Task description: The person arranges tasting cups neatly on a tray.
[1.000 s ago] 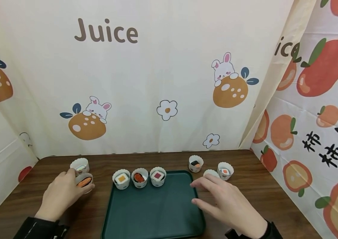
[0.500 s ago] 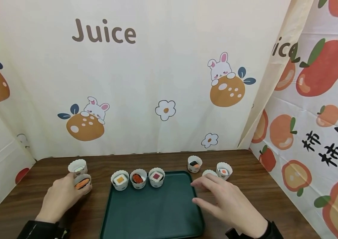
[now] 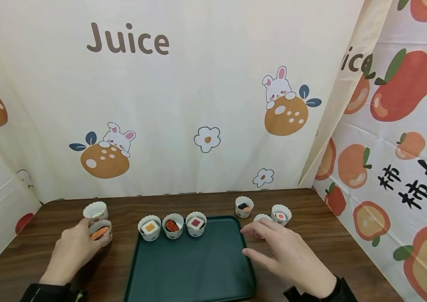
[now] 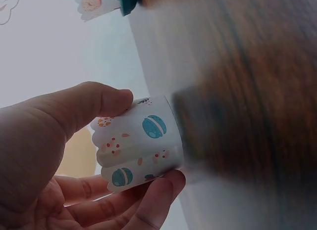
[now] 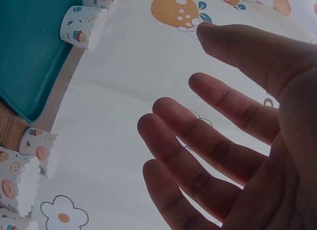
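Observation:
At the left of the table, my left hand [image 3: 71,251] grips a scalloped white paper cup [image 4: 138,141] between thumb and fingers. An orange-topped toy sushi piece with a dark band [image 3: 99,233] shows inside that cup. Right behind it is another paper cup [image 3: 95,211] with a pale piece in it. Over the tray's right edge, my right hand [image 3: 286,253] hovers with fingers spread and nothing held. It partly hides a paper cup [image 3: 262,217]; that cup's contents are not visible.
A dark green tray [image 3: 190,268] lies mid-table. Along its far edge stand a cup with a yellow-centred piece [image 3: 150,228], a red-topped one [image 3: 173,226] and a dark-red-centred one [image 3: 196,224]. Two filled cups [image 3: 244,207] stand at back right. Printed curtains [image 3: 205,84] border the table.
The head view has turned slightly to the right, so the scene sits a little further left. The left hand keeps its grip on the cup; the right hand stays in place.

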A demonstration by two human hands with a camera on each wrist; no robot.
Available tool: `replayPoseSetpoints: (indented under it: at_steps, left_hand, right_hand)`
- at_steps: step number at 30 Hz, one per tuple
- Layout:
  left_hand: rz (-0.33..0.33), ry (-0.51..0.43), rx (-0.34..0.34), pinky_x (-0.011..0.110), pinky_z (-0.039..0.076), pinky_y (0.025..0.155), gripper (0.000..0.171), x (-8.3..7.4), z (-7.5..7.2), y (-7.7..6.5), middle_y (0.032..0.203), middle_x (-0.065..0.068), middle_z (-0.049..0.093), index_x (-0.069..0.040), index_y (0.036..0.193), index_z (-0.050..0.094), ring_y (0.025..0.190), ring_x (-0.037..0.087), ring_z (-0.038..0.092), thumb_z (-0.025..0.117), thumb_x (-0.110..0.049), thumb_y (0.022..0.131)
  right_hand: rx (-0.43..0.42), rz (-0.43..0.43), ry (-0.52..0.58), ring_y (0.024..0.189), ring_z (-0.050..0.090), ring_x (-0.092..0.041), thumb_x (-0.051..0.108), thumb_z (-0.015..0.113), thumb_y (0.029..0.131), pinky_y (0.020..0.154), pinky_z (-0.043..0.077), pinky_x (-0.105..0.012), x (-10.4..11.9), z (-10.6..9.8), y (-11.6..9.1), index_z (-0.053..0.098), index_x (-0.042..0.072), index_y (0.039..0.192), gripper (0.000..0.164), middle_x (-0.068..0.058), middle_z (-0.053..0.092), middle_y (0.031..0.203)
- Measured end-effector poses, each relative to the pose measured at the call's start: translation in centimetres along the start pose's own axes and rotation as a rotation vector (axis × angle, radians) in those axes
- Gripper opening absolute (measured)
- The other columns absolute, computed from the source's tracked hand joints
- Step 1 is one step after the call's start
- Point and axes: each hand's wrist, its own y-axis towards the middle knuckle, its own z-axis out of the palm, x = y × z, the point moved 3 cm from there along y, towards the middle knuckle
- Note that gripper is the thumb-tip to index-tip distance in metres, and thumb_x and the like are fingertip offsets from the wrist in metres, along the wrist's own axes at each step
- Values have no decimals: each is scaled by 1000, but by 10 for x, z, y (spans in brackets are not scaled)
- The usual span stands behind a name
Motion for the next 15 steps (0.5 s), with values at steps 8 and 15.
replayPoseSetpoints:
  at_steps: [8, 15]
  left_hand:
    - [35, -2, -41, 47, 51, 60, 67, -7, -8, -2, 84, 19, 65, 16, 119, 54, 74, 32, 61, 79, -38, 90]
    - [104, -1, -71, 46, 51, 58, 67, -23, -15, -8, 88, 21, 69, 17, 124, 55, 75, 33, 64, 79, -37, 91]
  right_hand:
    - [-18, -9, -12, 96, 66, 3, 29, 90, 88, 79, 59, -23, -2, 1, 0, 70, 31, 118, 36, 22, 66, 111]
    - [11, 9, -10, 97, 68, 2, 28, 88, 90, 80, 60, -25, -4, 1, 0, 70, 31, 120, 35, 21, 67, 112]
